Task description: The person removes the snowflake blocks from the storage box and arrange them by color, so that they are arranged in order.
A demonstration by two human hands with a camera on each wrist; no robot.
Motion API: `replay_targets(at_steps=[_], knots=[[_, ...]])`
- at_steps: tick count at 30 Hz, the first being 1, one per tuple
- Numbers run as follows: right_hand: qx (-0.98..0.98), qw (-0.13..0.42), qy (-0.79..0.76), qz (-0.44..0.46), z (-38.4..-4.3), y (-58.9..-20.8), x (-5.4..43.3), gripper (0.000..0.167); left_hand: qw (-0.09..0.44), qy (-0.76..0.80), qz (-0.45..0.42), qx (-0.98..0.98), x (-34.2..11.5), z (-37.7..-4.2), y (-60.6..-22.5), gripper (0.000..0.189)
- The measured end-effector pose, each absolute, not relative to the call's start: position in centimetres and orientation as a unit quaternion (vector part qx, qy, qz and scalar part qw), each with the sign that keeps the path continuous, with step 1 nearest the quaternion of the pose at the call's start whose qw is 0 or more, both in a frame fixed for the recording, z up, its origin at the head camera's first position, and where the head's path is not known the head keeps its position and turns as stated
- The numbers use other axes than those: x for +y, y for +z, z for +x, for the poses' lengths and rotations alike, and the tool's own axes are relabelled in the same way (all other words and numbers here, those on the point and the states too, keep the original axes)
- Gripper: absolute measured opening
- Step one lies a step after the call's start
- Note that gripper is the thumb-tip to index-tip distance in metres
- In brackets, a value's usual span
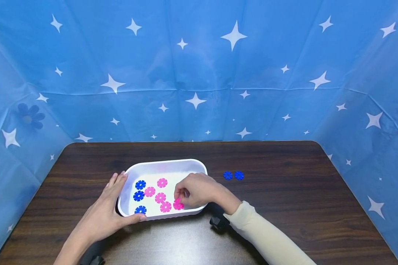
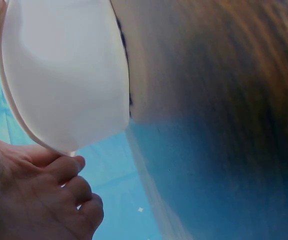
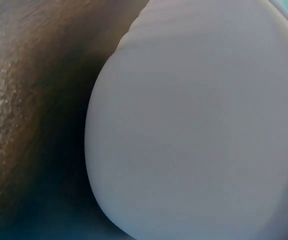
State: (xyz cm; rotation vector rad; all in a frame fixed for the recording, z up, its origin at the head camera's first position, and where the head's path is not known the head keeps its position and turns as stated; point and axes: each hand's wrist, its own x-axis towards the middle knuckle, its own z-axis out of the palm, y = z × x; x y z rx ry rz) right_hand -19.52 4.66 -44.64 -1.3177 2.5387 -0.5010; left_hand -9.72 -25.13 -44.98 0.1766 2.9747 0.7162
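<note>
A white tray (image 1: 166,217) sits on the table, holding several pink and blue notched plastic discs. My left hand (image 1: 103,209) grips its left end, thumb over the near rim and fingers round the outside. From the left wrist view, the curled fingers (image 2: 69,167) meet the edge of the tray (image 2: 69,75). Inside the right part of the tray, my right hand (image 1: 197,189) pinches a bright pink notched disc (image 1: 178,204), partly hidden by the fingertips. Other pink discs (image 1: 166,207) lie in the middle, and three blue discs (image 1: 139,195) along the left side.
Two blue notched discs (image 1: 233,175) lie side by side on the dark wooden table (image 1: 285,206), right of the tray. A blue star-patterned cloth (image 1: 199,73) surrounds the back and sides. The tray's outer wall (image 3: 194,125) fills most of the right wrist view.
</note>
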Motion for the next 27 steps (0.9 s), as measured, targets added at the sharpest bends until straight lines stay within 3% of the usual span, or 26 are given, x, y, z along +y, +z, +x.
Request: replay_targets(at_steps=[12,27], knots=[[0.835,0.084,-0.300,-0.454,-19.0,-43.8,5.7,0.010,0.041,0.230,0.054,0.971,-25.1,-9.8,-45.1,0.136],[0.832,-0.003,-0.435,-0.345,-17.4,-43.4,8.7,0.011,0.044,0.237,0.054,0.969,-25.1,-9.7,-44.9,0.136]])
